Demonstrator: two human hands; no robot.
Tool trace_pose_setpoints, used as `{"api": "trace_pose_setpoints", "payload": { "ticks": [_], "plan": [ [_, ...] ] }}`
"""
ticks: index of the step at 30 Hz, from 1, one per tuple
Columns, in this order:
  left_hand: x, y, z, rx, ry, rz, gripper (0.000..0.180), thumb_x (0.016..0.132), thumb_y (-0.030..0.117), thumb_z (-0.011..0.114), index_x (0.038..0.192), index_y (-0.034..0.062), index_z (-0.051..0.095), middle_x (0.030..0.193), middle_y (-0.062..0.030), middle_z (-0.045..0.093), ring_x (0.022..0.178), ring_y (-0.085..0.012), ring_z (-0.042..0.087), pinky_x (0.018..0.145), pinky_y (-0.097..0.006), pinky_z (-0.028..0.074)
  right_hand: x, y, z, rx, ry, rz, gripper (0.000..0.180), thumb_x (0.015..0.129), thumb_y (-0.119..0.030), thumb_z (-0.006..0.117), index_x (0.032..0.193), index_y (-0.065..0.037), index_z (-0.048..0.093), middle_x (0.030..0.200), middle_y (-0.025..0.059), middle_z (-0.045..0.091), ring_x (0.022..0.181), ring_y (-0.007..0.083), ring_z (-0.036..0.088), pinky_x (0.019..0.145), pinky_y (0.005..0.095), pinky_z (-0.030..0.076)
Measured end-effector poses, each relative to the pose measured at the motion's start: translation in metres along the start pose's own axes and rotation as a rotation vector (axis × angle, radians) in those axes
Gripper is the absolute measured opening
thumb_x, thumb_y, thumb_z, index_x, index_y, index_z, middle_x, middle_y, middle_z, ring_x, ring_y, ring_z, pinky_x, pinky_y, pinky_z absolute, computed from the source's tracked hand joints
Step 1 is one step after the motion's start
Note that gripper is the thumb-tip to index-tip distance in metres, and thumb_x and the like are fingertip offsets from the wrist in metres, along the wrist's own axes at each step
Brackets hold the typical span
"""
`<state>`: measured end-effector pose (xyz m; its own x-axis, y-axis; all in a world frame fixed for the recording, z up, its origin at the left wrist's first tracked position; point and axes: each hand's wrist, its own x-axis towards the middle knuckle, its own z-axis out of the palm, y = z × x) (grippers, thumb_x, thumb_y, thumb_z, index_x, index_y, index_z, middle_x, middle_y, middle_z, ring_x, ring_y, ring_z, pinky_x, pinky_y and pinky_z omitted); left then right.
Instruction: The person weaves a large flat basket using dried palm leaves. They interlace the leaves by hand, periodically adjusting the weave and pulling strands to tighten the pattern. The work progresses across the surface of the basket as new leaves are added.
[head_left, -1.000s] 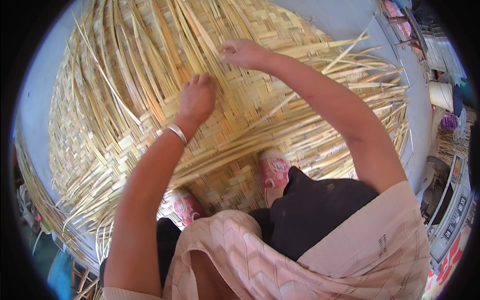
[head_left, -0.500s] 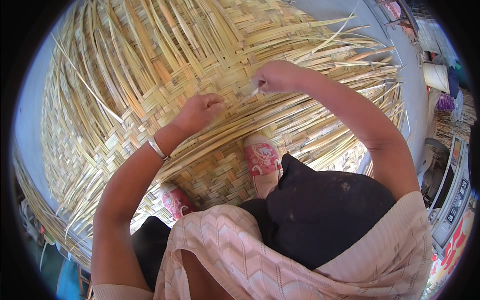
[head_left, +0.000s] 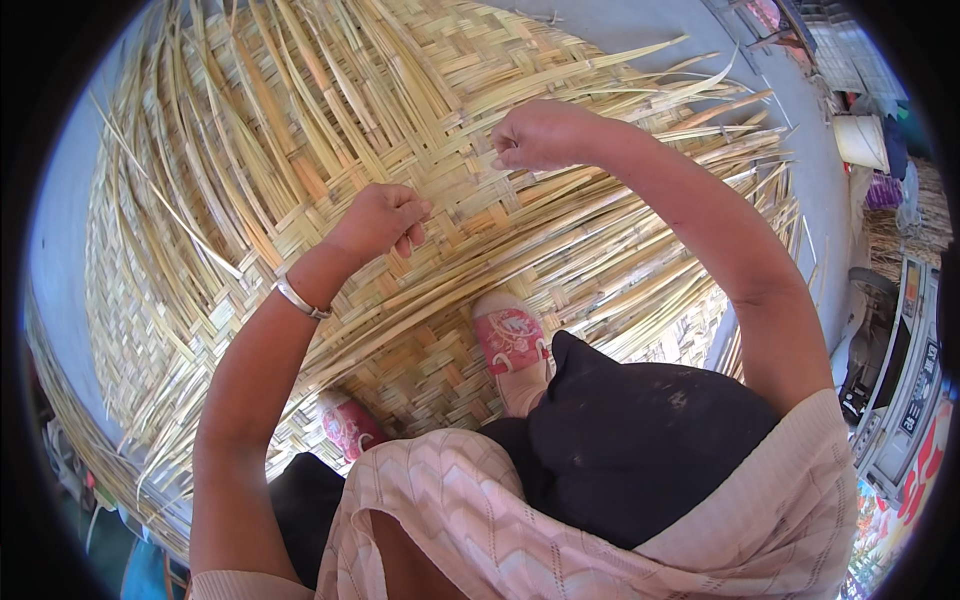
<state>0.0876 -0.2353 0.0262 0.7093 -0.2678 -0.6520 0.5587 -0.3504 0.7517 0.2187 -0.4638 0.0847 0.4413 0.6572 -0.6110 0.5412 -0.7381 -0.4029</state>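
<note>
On woven bamboo mat (head_left: 300, 150), right hand (head_left: 540, 135) raised slightly, left hand (head_left: 380, 220) unmoved

Hard daylight is falling from above, brightening the mat (head_left: 300, 150) around both hands and washing the ground beyond the right hand (head_left: 540, 135) pale. Short dark shadows are sitting under the left hand (head_left: 380, 220) and below the forearms. The fisheye is bending strips outward, the rim is going black, and far edges are softening.
</note>
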Motion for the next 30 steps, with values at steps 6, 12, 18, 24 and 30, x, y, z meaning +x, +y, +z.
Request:
{"api": "trace_pose_setpoints", "payload": {
  "ticks": [6, 12, 18, 24, 30],
  "plan": [
    [0.004, -0.011, -0.009, 0.171, 0.145, -0.041, 0.026, 0.090, 0.022, 0.058, 0.090, -0.0027, 0.066, 0.071, -0.0068, 0.065, 0.060, -0.0120, 0.061, 0.059, -0.026, 0.049, -0.006, 0.016, -0.008, -0.142, -0.001, 0.231, 0.027, 0.087, -0.035, 0.063, 0.087, -0.009, 0.065, 0.076, 0.0091, 0.066, 0.077, 0.0248, 0.063, 0.070, 0.0385, 0.049],
    [0.015, 0.006, 0.011, 0.470, 0.155, 0.312, 0.021, 0.090, 0.018, 0.058, 0.092, -0.0007, 0.066, 0.073, -0.0050, 0.064, 0.068, -0.0106, 0.058, 0.064, -0.026, 0.047, -0.003, 0.007, 0.003, 0.181, -0.071, 0.079, 0.016, 0.083, -0.021, 0.061, 0.085, -0.006, 0.066, 0.075, 0.0079, 0.067, 0.070, 0.0220, 0.064, 0.065, 0.0360, 0.049],
    [0.029, 0.024, 0.025, 0.107, 0.077, 0.137, 0.020, 0.091, 0.018, 0.057, 0.091, -0.0003, 0.064, 0.069, -0.0015, 0.058, 0.062, -0.0091, 0.052, 0.058, -0.025, 0.044, 0.001, 0.001, 0.006, 0.146, 0.021, -0.006, 0.018, 0.083, -0.022, 0.061, 0.088, -0.005, 0.066, 0.074, 0.0077, 0.067, 0.069, 0.0212, 0.064, 0.065, 0.0350, 0.050],
    [0.033, 0.015, 0.030, 0.147, 0.151, 0.209, 0.019, 0.091, 0.018, 0.056, 0.086, 0.0008, 0.061, 0.065, -0.0042, 0.056, 0.059, -0.0120, 0.053, 0.055, -0.028, 0.044, 0.003, 0.002, 0.014, -0.035, 0.136, -0.129, 0.025, 0.084, -0.028, 0.058, 0.093, -0.007, 0.068, 0.084, 0.0113, 0.068, 0.079, 0.0301, 0.065, 0.071, 0.0412, 0.051],
    [0.030, 0.009, 0.026, 0.552, 0.503, 0.215, 0.021, 0.088, 0.025, 0.054, 0.094, 0.0072, 0.064, 0.083, -0.0210, 0.065, 0.080, -0.0405, 0.062, 0.070, -0.046, 0.049, -0.002, -0.006, 0.006, -0.167, 0.085, 0.075, 0.017, 0.084, -0.024, 0.055, 0.087, -0.011, 0.065, 0.080, 0.0099, 0.066, 0.078, 0.0302, 0.063, 0.066, 0.0453, 0.049]
  ]
}}
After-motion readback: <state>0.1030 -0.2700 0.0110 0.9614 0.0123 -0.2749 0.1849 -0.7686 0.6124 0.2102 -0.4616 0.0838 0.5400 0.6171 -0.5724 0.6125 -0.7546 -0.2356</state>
